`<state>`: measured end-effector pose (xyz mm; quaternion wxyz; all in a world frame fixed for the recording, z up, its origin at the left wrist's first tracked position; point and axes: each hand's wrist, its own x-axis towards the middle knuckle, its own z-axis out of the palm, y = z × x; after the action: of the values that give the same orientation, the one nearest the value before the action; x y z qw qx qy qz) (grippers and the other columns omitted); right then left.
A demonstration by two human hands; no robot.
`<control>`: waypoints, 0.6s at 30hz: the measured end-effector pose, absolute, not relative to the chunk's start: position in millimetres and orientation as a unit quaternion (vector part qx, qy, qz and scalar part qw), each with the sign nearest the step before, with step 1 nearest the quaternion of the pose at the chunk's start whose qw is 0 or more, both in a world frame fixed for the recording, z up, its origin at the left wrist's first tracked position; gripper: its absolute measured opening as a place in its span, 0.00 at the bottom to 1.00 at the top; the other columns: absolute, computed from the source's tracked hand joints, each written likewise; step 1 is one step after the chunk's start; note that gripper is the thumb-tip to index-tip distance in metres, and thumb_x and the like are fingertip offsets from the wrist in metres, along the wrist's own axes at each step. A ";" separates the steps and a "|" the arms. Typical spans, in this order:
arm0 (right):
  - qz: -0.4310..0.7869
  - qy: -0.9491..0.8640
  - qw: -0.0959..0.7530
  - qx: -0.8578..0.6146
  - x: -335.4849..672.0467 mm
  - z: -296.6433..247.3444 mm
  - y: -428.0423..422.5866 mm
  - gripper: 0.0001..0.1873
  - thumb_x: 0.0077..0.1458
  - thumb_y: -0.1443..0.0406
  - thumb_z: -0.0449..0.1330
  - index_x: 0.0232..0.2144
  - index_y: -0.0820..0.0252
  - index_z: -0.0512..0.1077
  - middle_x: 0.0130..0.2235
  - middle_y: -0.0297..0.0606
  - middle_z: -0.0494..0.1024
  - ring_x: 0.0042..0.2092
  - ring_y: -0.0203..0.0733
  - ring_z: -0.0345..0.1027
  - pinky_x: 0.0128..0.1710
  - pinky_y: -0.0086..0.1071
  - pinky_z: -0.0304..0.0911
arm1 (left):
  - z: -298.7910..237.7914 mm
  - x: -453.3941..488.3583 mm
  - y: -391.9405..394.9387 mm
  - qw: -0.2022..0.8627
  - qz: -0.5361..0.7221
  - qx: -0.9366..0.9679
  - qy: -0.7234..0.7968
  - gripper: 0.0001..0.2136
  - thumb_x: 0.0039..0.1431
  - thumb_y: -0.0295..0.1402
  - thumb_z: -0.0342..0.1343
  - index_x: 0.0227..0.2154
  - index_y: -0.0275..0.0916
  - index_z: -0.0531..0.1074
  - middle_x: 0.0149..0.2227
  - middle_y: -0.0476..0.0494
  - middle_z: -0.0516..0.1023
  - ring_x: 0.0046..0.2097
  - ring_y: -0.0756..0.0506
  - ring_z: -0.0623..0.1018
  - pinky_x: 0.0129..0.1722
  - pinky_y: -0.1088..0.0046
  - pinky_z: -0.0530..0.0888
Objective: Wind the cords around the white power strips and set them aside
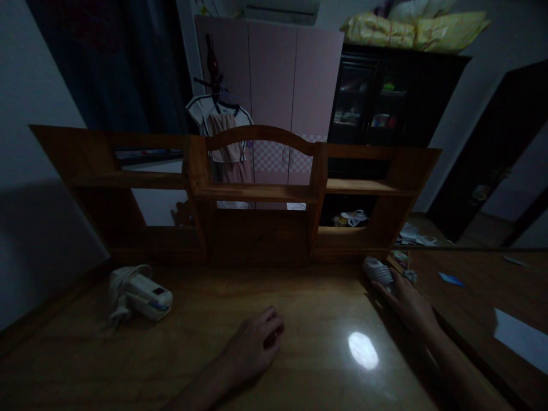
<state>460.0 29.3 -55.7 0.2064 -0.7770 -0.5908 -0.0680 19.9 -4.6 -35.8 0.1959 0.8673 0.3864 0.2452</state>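
Observation:
My left hand (259, 344) is over the middle of the wooden desk (317, 342), its fingers loosely curled. A gap shows between thumb and forefinger, and nothing is visible in it. Farther right, near the desk's right edge, my right hand (403, 294) grips a grey ribbed object (377, 270), its kind too dark to make out. The fingers lie over its near end and hide part of it. Just beyond that hand are a small box-like item (399, 261) and a little grey thing (410, 275).
A wooden shelf rack (257, 194) runs along the desk's back. At left lies a white power strip (148, 294) with its cord coiled. Right of the desk, a lower brown surface (479, 291) carries a blue card (450, 278) and white paper (520, 339).

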 end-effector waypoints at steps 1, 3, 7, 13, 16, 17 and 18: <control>-0.068 -0.592 0.206 -0.776 459.5 -54.8 29.0 0.40 0.55 0.41 0.46 0.61 0.59 0.53 0.55 0.51 0.66 0.53 0.58 0.64 0.46 0.45 0.62 | -35.4 19.6 -4.6 0.199 0.246 0.867 0.385 0.07 0.56 0.23 0.49 0.32 0.41 0.68 0.36 0.49 0.68 0.34 0.51 0.70 0.34 0.76 0.64; -0.067 -0.592 0.204 -0.777 458.9 -53.2 28.7 0.39 0.55 0.41 0.45 0.60 0.58 0.54 0.55 0.50 0.67 0.52 0.57 0.65 0.45 0.45 0.62 | -36.2 18.6 -3.7 0.210 0.253 0.862 0.386 0.06 0.57 0.24 0.49 0.33 0.41 0.69 0.36 0.50 0.68 0.35 0.51 0.70 0.35 0.77 0.64; -0.067 -0.594 0.200 -0.776 461.4 -53.7 30.7 0.39 0.55 0.41 0.45 0.59 0.59 0.55 0.52 0.51 0.70 0.50 0.58 0.67 0.43 0.45 0.63 | -42.1 16.4 0.4 0.267 0.271 0.841 0.386 0.02 0.59 0.30 0.53 0.32 0.40 0.70 0.36 0.50 0.70 0.34 0.52 0.72 0.33 0.78 0.65; -0.069 -0.595 0.207 -0.774 463.9 -56.1 32.3 0.40 0.54 0.40 0.46 0.58 0.59 0.57 0.51 0.51 0.71 0.49 0.58 0.68 0.43 0.46 0.64 | -18.2 2.8 20.3 0.199 0.395 0.781 0.441 0.09 0.62 0.35 0.50 0.31 0.40 0.73 0.33 0.47 0.74 0.37 0.48 0.74 0.40 0.75 0.68; -0.070 -0.597 0.209 -0.771 462.8 -55.4 31.8 0.40 0.54 0.40 0.45 0.58 0.59 0.57 0.52 0.51 0.70 0.50 0.58 0.67 0.45 0.46 0.63 | 13.4 -32.6 40.1 0.103 0.476 0.718 0.497 0.11 0.63 0.38 0.47 0.38 0.41 0.73 0.40 0.45 0.75 0.44 0.46 0.74 0.48 0.72 0.67; -0.066 -0.597 0.207 -0.772 463.3 -55.8 32.4 0.40 0.53 0.40 0.45 0.58 0.59 0.57 0.52 0.52 0.70 0.50 0.58 0.67 0.44 0.46 0.63 | 22.7 -51.6 47.2 0.072 0.485 0.695 0.526 0.12 0.63 0.39 0.46 0.42 0.42 0.72 0.43 0.44 0.74 0.46 0.45 0.73 0.50 0.70 0.67; -0.063 -0.596 0.205 -0.774 464.3 -56.7 33.5 0.41 0.53 0.39 0.45 0.58 0.60 0.56 0.51 0.52 0.70 0.50 0.59 0.67 0.44 0.47 0.63 | 30.1 -74.0 53.9 0.039 0.494 0.664 0.559 0.14 0.62 0.40 0.47 0.46 0.42 0.70 0.45 0.43 0.73 0.47 0.45 0.73 0.50 0.69 0.67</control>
<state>464.3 33.5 -56.7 0.2049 -0.7740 -0.5958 -0.0633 -74.0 53.9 30.1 0.0394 0.6643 0.5592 0.4944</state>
